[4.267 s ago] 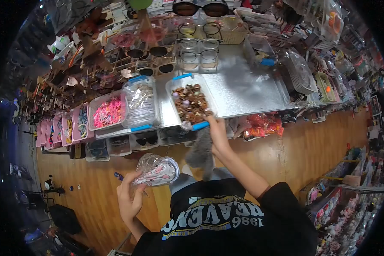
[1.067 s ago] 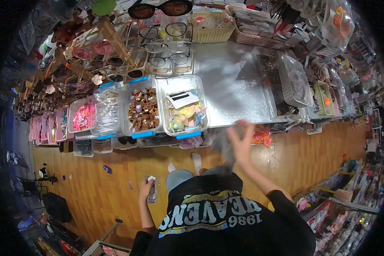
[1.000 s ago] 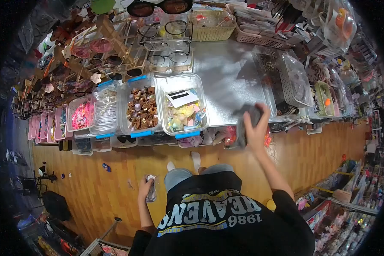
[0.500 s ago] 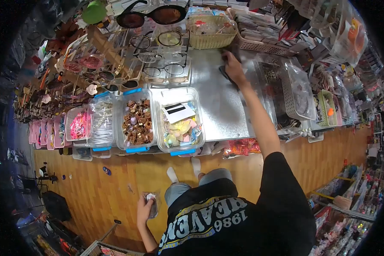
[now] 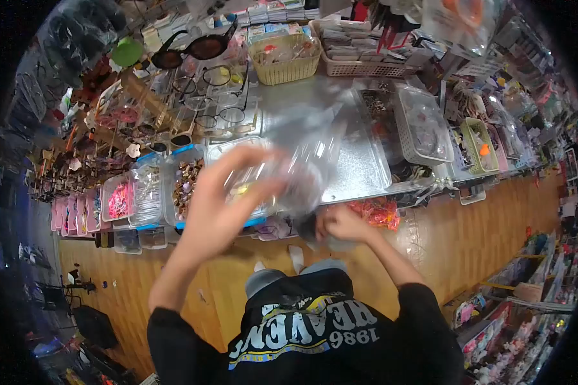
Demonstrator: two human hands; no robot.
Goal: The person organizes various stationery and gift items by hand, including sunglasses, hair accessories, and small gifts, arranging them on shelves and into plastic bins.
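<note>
My left hand [image 5: 215,205] is raised close to the camera, smeared by motion, its thumb and fingers closed on a clear plastic bag [image 5: 311,170]. What lies inside the bag is blurred. Behind that hand, a clear tub [image 5: 234,146] of pastel pieces is largely covered. Low at the counter's front edge, my right hand [image 5: 343,224] is curled into a fist. A dark, blurred thing [image 5: 309,230] shows beside its fingers; I cannot tell what it is. Bright orange-red packets [image 5: 379,213] lie right behind this hand.
The metal counter [image 5: 359,170] holds a tub of brown clips [image 5: 189,183], a yellow basket [image 5: 286,64], and a white basket [image 5: 424,125]. Eyeglasses [image 5: 218,115] stand at the left, with sunglasses [image 5: 196,48] above them. Racks of small goods [image 5: 507,333] line the right side.
My left hand has risen from low beside my leg to over the counter with the bag. My right hand has drawn back from the rear of the counter to its front edge.
</note>
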